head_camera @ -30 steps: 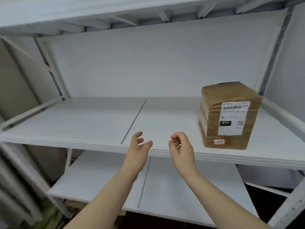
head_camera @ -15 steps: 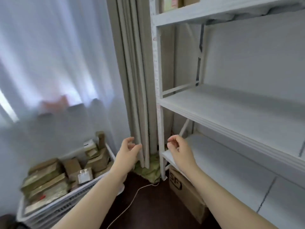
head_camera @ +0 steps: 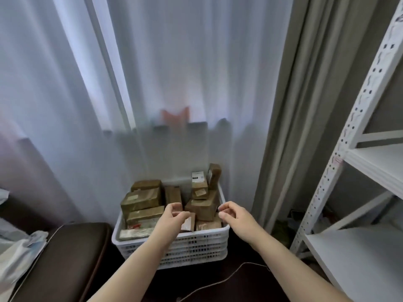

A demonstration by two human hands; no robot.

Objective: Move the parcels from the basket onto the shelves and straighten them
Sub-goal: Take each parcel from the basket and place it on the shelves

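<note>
A white slatted plastic basket [head_camera: 196,247] stands on the dark floor against the curtain, filled with several brown cardboard parcels [head_camera: 141,200], some with white labels. My left hand [head_camera: 172,221] hovers over the basket's front half, fingers loosely curled, holding nothing. My right hand [head_camera: 236,219] hangs above the basket's right front corner, fingers also loosely curled and empty. The white metal shelves [head_camera: 370,162] stand at the right edge; their visible boards carry nothing.
A dark brown padded seat [head_camera: 72,258] sits left of the basket, with a plastic bag [head_camera: 19,253] at its left. Sheer white curtains [head_camera: 174,83] and a grey drape [head_camera: 283,127] hang behind. A thin cable [head_camera: 229,277] runs across the floor.
My view has swung left from the shelf with one parcel to the basket. Both hands stayed empty and now hover over the parcels.
</note>
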